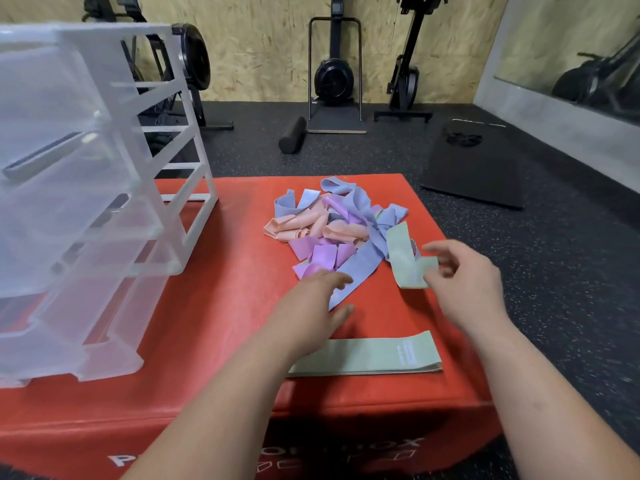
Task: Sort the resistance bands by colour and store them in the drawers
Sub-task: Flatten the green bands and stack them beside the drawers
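Mint-green fabric band (403,258) lies at the right of the mixed band pile (332,226) on the red padded box (225,271). Right hand (464,282) grip is open, bracketing its end; left hand (311,306) is open over a blue fabric band (356,268). Pinch green only, then lay it on the folded green stack (367,355) at the front edge.

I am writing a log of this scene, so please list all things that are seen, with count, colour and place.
box: one, red, under the bands and drawers.
drawer unit: one, clear, left on the box.
band pile: many; blue, purple, peach; middle of the box.
loose green band: one, right of the pile.
green stack: several, flat, near edge.
roller: one, black, floor.
mat: one, black, floor right.
rowers: three, black, back wall.
left hand: open, at the pile.
right hand: at the loose green band; grip blurred.
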The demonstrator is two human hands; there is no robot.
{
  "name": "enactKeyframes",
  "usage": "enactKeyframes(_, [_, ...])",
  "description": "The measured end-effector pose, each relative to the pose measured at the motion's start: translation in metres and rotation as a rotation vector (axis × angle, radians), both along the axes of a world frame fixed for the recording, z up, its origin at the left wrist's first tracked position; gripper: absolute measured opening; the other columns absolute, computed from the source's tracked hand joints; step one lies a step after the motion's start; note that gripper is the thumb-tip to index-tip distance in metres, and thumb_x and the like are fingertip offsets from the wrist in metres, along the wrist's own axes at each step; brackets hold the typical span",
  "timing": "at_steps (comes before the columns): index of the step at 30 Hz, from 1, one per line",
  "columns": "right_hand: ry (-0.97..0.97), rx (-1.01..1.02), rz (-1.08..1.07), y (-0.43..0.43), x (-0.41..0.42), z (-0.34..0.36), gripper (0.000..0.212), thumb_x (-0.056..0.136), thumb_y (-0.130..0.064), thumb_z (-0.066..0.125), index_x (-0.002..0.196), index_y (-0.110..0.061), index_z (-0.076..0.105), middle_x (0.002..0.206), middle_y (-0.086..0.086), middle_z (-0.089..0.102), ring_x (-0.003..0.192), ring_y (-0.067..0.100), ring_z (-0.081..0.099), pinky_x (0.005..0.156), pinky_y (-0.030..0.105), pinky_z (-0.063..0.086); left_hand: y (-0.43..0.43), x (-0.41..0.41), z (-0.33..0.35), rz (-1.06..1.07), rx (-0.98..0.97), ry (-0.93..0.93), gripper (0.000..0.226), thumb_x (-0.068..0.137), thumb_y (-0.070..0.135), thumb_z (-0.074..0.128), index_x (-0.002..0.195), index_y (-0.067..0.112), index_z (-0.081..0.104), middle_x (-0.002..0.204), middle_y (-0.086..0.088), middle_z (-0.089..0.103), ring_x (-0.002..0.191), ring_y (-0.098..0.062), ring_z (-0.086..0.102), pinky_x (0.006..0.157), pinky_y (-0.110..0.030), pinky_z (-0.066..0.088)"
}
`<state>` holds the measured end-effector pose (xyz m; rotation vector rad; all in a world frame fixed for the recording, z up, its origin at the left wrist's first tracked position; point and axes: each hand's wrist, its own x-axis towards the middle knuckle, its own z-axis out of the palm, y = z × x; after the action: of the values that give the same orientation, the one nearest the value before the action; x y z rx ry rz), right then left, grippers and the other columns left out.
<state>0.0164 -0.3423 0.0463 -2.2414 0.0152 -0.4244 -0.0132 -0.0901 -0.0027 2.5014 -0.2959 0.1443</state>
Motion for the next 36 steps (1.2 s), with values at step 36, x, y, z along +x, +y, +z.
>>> enactKeyframes(36, [0.033,0.712,0.08,-0.011,-0.01,0.01,0.012,0.093,-0.005,0.075,0.102,-0.013,0.077,0.098,0.015,0.079,0.081,0.024,0.079,0.078,0.029,0.064,0.04,0.005,0.006,0.144,0.062,-0.132,0.008,0.091,0.029,0.08,0.099,0.028,0.076,0.079,0.023,0.06,0.092,-0.017,0.051,0.073,-0.034,0.037])
